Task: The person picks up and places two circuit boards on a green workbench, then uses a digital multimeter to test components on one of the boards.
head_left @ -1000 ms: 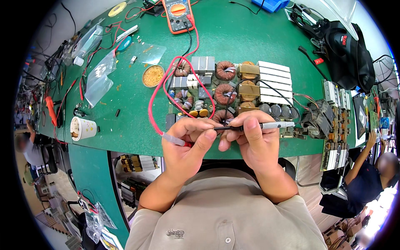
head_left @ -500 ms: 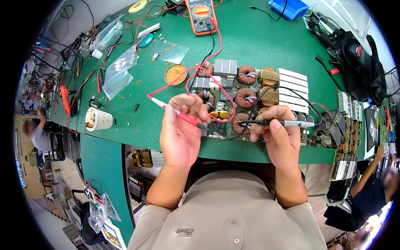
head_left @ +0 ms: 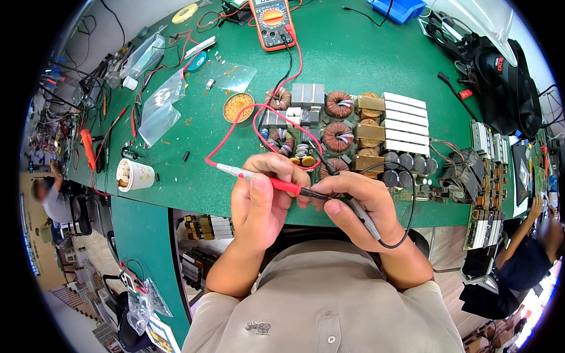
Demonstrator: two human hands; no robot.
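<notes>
Close together over the bench's near edge, my two hands each hold a multimeter probe. My left hand [head_left: 259, 209] grips the red test probe [head_left: 285, 186] between thumb and fingers, its black end toward the right. In my right hand [head_left: 368, 203] is the black test probe [head_left: 365, 220], tilted, with its cable looping out at the right. The right thumb and fingertips meet around the red probe's black end; its tip is hidden there. Behind the hands lies a circuit board with copper coils [head_left: 338, 136] and pale finned heat sinks [head_left: 405, 117]. Both leads run to an orange multimeter [head_left: 272, 26].
Left of the board stand a round tin of tan material [head_left: 238, 108] and a paper cup [head_left: 136, 175]. Clear plastic bags [head_left: 162, 109] and loose leads lie farther left. At right are more boards [head_left: 485, 200], a brush [head_left: 458, 96] and a black bag [head_left: 503, 88]. Other people sit at both sides.
My hands have come together, the right moving left to the red probe's black end. The black probe has swung from level to slanting down rightward. The whole view has shifted slightly.
</notes>
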